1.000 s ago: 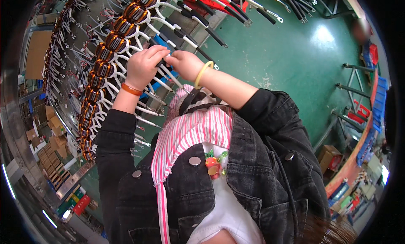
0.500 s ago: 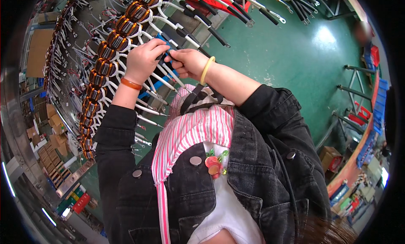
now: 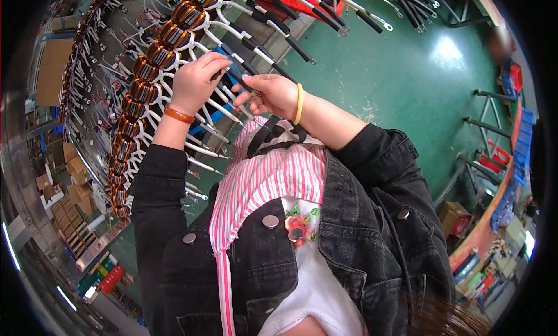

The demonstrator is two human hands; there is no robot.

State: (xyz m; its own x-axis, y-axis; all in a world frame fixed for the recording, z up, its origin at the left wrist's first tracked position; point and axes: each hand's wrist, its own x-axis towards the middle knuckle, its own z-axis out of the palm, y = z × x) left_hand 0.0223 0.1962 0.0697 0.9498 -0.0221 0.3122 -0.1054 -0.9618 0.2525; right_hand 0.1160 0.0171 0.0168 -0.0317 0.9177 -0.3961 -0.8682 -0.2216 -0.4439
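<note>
A long row of copper-wound coils (image 3: 144, 92) runs down the left, with white sleeved leads fanning out to the right. My left hand (image 3: 196, 85), closed in a pinch beside these coils, grips one lead where a black sleeve (image 3: 237, 77) begins to show. On the lower end of that sleeve, my right hand (image 3: 275, 95) is closed, thumb on top and the other fingers curled loosely beneath. Farther up, several leads wear black sleeves (image 3: 300, 49) with metal ring lugs at their tips. The tip of the held lead is hidden by my right fingers.
Under the leads lies a blue tray (image 3: 220, 114), partly covered. A red tray (image 3: 285, 6) sits at the top. Another row of coils (image 3: 78, 74) stands at far left. Metal frames (image 3: 491, 124) and blue bins (image 3: 522, 139) line the right side of the green floor (image 3: 372, 74).
My right hand has slid right and slightly down, away from the left one. More of the black sleeve now shows between them. My left hand has hardly moved.
</note>
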